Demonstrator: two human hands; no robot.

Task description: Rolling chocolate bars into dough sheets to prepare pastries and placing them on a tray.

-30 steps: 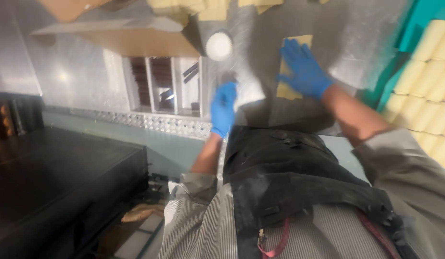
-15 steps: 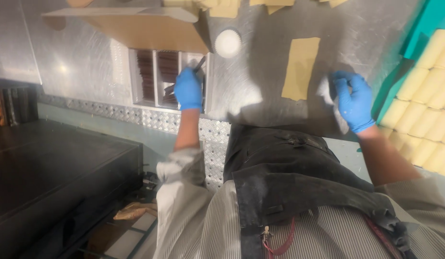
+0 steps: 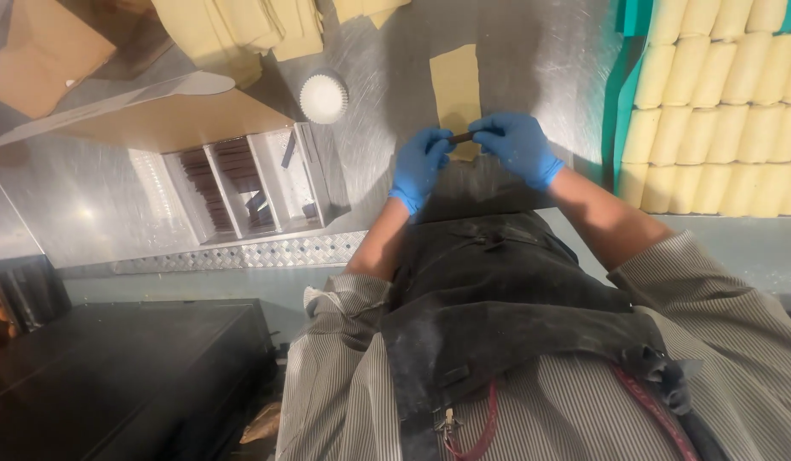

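Both gloved hands, left hand (image 3: 419, 164) and right hand (image 3: 517, 145), pinch a dark stick (image 3: 461, 137) over a dough strip (image 3: 457, 85)

Both hands, the left hand (image 3: 419, 166) and the right hand (image 3: 517, 147), wear blue disposable gloves, with grey-and-white pinstriped sleeves (image 3: 334, 318) rolled up past the forearms and a dusty black apron (image 3: 498, 307) with a red cord (image 3: 485, 423) at the lower centre of the frame.

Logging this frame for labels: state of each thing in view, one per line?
left hand: gloved, pinching one end of the dark stick
right hand: gloved, pinching its other end
dark stick: held above the dough strip
dough strip: flat, unrolled
rolled pastries: rolled, in rows
compartment tray: partly filled
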